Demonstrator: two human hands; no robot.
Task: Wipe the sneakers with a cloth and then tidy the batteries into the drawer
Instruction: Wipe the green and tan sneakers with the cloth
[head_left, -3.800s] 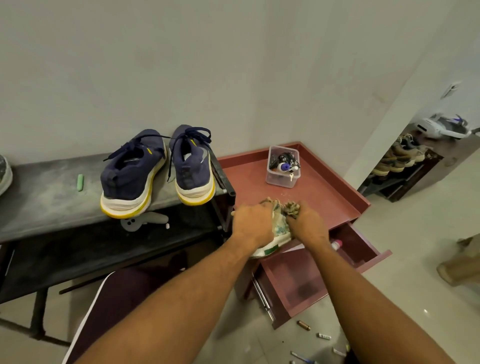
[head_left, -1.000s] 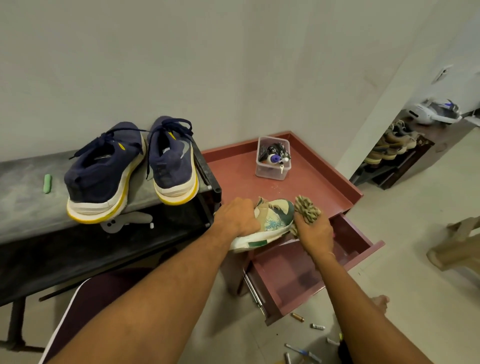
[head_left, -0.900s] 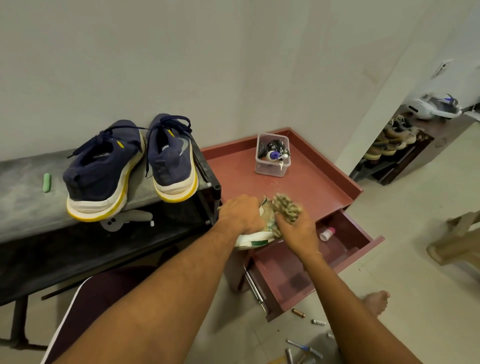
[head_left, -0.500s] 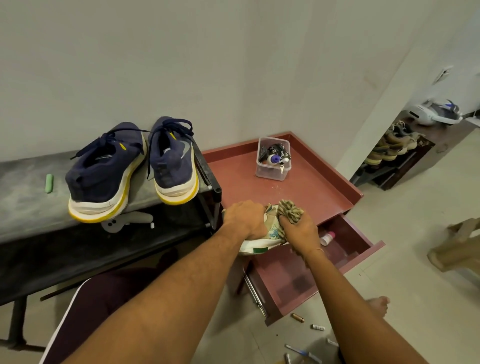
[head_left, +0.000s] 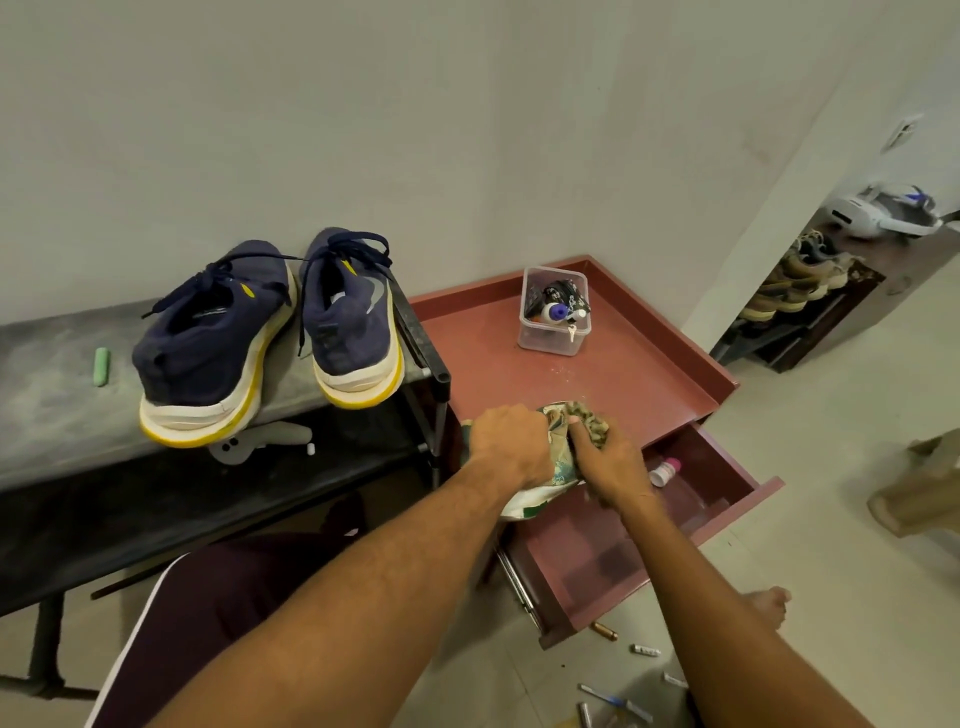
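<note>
Two hands meet just above the open red drawer (head_left: 571, 556). The left hand (head_left: 511, 447) grips a pale patterned sneaker (head_left: 543, 493); the right hand (head_left: 610, 465) clutches a crumpled cloth (head_left: 589, 418) pressed against the shoe's upper. Batteries (head_left: 645, 650) lie scattered on the floor below the drawer's front. Navy sneakers (head_left: 208, 348) sit on a dark counter (head_left: 47, 395) left of the drawer.

Head-worn, wide-angle, looking forward and down from close above the drawer (head_left: 587, 551), toward the wall (head_left: 415, 130) beyond it.
</note>
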